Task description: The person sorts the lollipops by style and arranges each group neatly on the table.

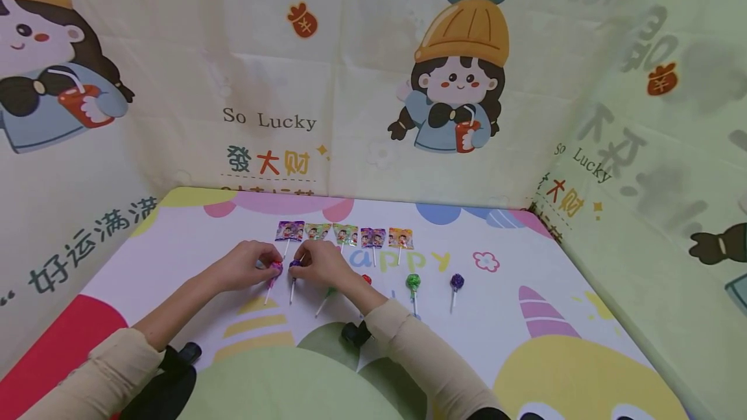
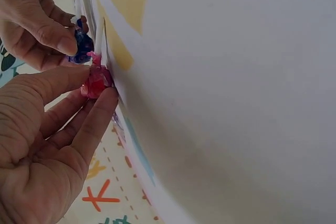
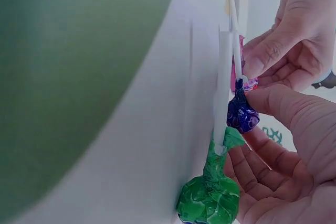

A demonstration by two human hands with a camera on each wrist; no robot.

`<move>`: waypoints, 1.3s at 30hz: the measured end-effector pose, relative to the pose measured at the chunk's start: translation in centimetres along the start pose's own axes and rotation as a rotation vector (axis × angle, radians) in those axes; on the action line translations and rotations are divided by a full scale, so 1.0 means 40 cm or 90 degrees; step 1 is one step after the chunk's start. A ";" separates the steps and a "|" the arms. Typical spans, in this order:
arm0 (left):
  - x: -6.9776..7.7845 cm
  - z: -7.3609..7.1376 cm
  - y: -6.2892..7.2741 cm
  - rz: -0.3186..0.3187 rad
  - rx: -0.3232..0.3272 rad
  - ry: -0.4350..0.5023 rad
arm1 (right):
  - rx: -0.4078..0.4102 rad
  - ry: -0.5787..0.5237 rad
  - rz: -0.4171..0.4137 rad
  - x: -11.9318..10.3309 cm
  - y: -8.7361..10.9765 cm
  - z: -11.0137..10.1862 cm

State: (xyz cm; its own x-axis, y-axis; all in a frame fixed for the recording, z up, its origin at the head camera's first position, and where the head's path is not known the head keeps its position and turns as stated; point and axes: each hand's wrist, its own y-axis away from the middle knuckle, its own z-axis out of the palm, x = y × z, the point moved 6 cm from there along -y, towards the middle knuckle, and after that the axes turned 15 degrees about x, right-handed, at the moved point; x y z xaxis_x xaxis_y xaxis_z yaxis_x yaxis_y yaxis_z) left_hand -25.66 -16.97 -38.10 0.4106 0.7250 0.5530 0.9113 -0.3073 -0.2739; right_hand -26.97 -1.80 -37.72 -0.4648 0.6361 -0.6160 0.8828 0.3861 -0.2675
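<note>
While the left hand (image 1: 252, 266) pinches the pink lollipop (image 2: 97, 84) by its wrapped head, left of centre in the head view, the right hand (image 1: 324, 266) pinches the blue lollipop (image 3: 243, 116) just beside it, both sticks pointing toward the bottom of the frame. The hands are so near each other that a knuckle could bump the neighbouring sweet and roll it askew; round heads and thin sticks would make that easy. A loose pinch on slick-looking film could also let a stick swing when its head is released. The green lollipop (image 3: 210, 200), at the bottom of the right wrist view, sits just beside the right fingers and seems likeliest to be knocked, while the red lollipop (image 1: 366, 279), mostly hidden behind the right wrist, could be brushed by the forearm. Farther right lie a second green lollipop (image 1: 413, 281) and a dark purple lollipop (image 1: 457, 282), well apart. As for containers, those that show are wrappers: the held sweets have film gathered round the stick, and across the middle of the frame lie five flat packets (image 1: 290, 231), white sticks poking out below several, their contents not visible.
</note>
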 end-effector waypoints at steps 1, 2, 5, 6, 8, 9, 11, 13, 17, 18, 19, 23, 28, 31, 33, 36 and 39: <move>0.001 0.000 0.000 -0.001 0.000 0.000 | 0.000 0.008 -0.001 0.002 -0.002 0.002; 0.001 0.000 0.000 -0.002 0.000 0.000 | 0.000 0.012 -0.001 0.003 -0.003 0.004; 0.001 0.000 -0.001 -0.008 -0.001 -0.001 | 0.002 0.024 -0.003 0.004 -0.007 0.007; 0.002 -0.001 -0.002 -0.009 -0.002 -0.003 | 0.002 0.026 -0.002 0.004 -0.009 0.008; 0.000 -0.001 -0.002 -0.015 -0.004 -0.003 | 0.000 0.028 -0.001 0.003 -0.010 0.009; -0.001 -0.001 -0.003 -0.020 -0.004 -0.003 | -0.001 0.028 0.000 0.003 -0.010 0.010; -0.002 -0.002 -0.002 -0.019 -0.006 -0.003 | -0.006 0.031 0.001 0.001 -0.009 0.012; -0.003 -0.002 -0.002 -0.021 -0.006 -0.002 | -0.009 0.034 0.001 0.000 -0.008 0.013; -0.003 -0.002 -0.001 -0.021 -0.006 -0.002 | -0.012 0.040 -0.002 -0.002 -0.008 0.012; -0.003 -0.002 -0.002 -0.026 -0.007 -0.002 | -0.012 0.043 -0.004 -0.003 -0.008 0.012; -0.003 -0.001 -0.001 -0.026 -0.008 -0.001 | -0.012 0.045 -0.006 -0.002 -0.008 0.013; -0.006 0.003 -0.001 -0.029 -0.012 -0.003 | -0.012 0.047 -0.009 0.001 -0.009 0.015; -0.006 0.003 -0.001 -0.031 -0.011 -0.004 | -0.004 0.037 -0.001 0.003 -0.005 0.007; -0.006 0.001 -0.001 -0.024 -0.010 -0.004 | 0.009 0.036 0.001 0.005 -0.001 -0.004; -0.006 0.001 -0.002 -0.021 -0.011 -0.004 | 0.020 0.034 -0.002 0.008 0.003 -0.012; -0.003 0.003 -0.004 -0.015 -0.018 -0.004 | 0.030 0.005 -0.002 0.013 0.013 -0.028; -0.002 0.004 -0.006 -0.016 -0.024 -0.004 | 0.039 -0.060 -0.001 0.013 0.027 -0.052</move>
State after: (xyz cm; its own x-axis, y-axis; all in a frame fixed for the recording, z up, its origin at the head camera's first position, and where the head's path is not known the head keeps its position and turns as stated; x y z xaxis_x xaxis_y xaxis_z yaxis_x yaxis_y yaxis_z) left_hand -25.92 -16.85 -38.19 0.3870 0.7371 0.5540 0.9221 -0.3115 -0.2297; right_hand -26.40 0.32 -36.79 -0.4597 0.5685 -0.6823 0.8862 0.3436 -0.3108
